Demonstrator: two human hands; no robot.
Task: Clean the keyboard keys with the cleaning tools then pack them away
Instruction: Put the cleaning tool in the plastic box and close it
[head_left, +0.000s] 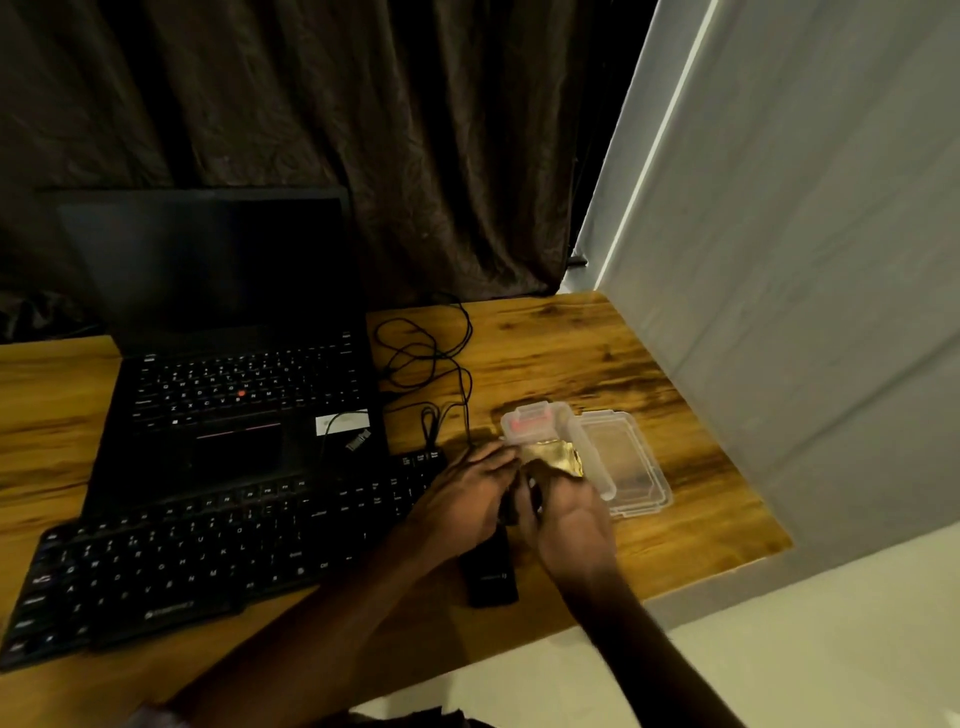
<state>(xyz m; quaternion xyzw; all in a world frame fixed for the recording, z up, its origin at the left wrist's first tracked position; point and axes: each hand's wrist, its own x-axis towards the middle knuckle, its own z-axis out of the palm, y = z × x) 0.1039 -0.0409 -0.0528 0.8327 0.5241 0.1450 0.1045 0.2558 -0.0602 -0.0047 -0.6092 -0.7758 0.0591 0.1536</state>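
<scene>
A black external keyboard lies at the front of the wooden desk. To its right sits a clear plastic box with its lid folded open beside it. A yellow cloth hangs over the box's near edge. My left hand and my right hand meet just in front of the box, both gripping the cloth's near end. A small dark thing shows between the hands; I cannot tell what it is. A black flat device lies under the hands.
An open black laptop stands behind the keyboard, with a USB plug resting on its palm rest. Loose black cable coils on the desk behind the box. A dark curtain hangs at the back and a grey wall borders the right.
</scene>
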